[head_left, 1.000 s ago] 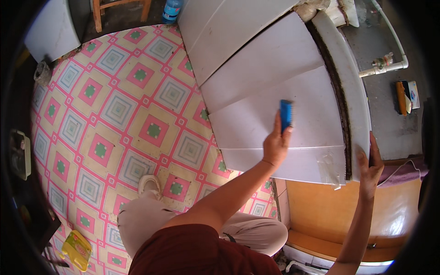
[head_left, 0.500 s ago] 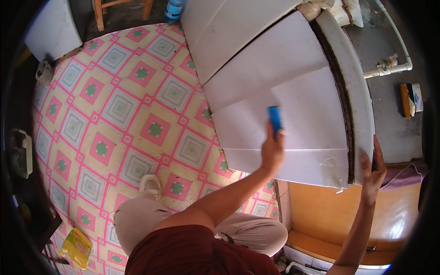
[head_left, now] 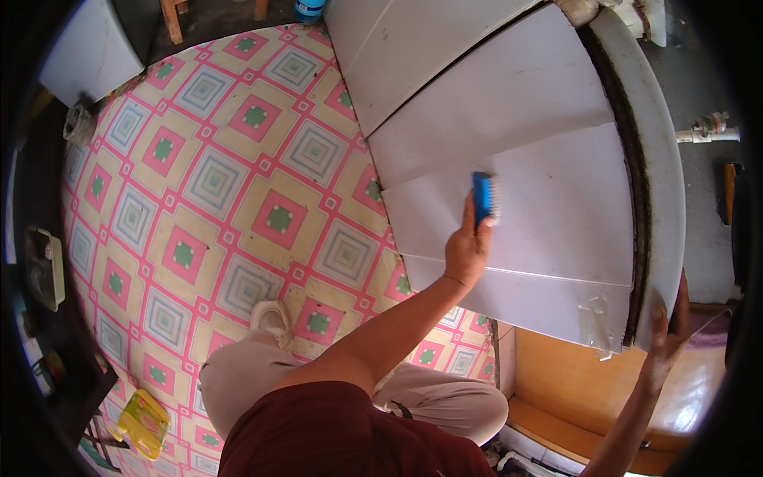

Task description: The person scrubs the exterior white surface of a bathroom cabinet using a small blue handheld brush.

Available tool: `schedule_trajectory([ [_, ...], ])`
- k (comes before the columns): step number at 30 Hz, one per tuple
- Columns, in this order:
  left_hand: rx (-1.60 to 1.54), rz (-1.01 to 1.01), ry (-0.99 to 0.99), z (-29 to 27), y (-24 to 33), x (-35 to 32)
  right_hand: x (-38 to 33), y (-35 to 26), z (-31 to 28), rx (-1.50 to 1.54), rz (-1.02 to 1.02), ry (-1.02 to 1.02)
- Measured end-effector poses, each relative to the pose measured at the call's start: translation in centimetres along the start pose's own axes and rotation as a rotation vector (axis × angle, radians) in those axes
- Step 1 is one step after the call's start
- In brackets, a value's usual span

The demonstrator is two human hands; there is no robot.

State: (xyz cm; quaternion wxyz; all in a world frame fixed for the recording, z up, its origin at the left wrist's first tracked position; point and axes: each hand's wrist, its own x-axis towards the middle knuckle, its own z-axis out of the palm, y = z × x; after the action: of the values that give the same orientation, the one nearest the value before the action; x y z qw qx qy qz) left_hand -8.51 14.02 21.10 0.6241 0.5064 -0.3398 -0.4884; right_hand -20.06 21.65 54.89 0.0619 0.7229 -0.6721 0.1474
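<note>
Against the white panelled side of the big appliance (head_left: 548, 207), the person's left hand (head_left: 467, 248) was closed around a blue scrubbing brush (head_left: 482, 199), fingers wrapped on its handle and the white bristles pressed to the panel near its left edge, about midway up. How firmly the thumb sat I could not tell, since the hand hid the lower end of the brush. Over at the right edge, the right hand (head_left: 666, 334) lay with fingers spread flat on the rounded rim, next to the dark gasket strip (head_left: 632, 238); its palm was turned away and hard to make out. A scrap of clear tape (head_left: 592, 314) clung near the panel's lower right corner.

Beyond the appliance's top corner a blue bottle (head_left: 310, 8) was cut off by the frame, and so were wooden chair legs (head_left: 171, 12). A yellow flat package (head_left: 143, 424) lay on the patterned floor (head_left: 199, 183) near its lower left edge, its print too small to read. A white box (head_left: 91, 52) stood by the floor's upper left corner, and a pale tray-like thing (head_left: 44, 266) at the left edge was blurred in shadow. Most of the pink-and-yellow floor lay open left of the panel. Below the right hand an orange-brown cabinet (head_left: 572, 381) crowded the corner.
</note>
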Motion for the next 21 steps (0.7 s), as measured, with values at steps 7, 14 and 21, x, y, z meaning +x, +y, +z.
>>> schedule_trajectory([
  [7, 0.206, -0.276, 0.210, -2.5, -9.1, 2.6, -1.0, 2.6, -1.3, -0.096, 0.045, 0.052],
  [14, 0.133, -0.463, 0.235, -4.1, -18.3, 3.5, -2.5, 4.0, -3.1, -0.195, 0.131, 0.061],
  [21, 0.288, -0.571, 0.128, -7.2, -24.5, 4.1, -3.0, 4.5, -3.6, -0.215, 0.145, 0.085],
])
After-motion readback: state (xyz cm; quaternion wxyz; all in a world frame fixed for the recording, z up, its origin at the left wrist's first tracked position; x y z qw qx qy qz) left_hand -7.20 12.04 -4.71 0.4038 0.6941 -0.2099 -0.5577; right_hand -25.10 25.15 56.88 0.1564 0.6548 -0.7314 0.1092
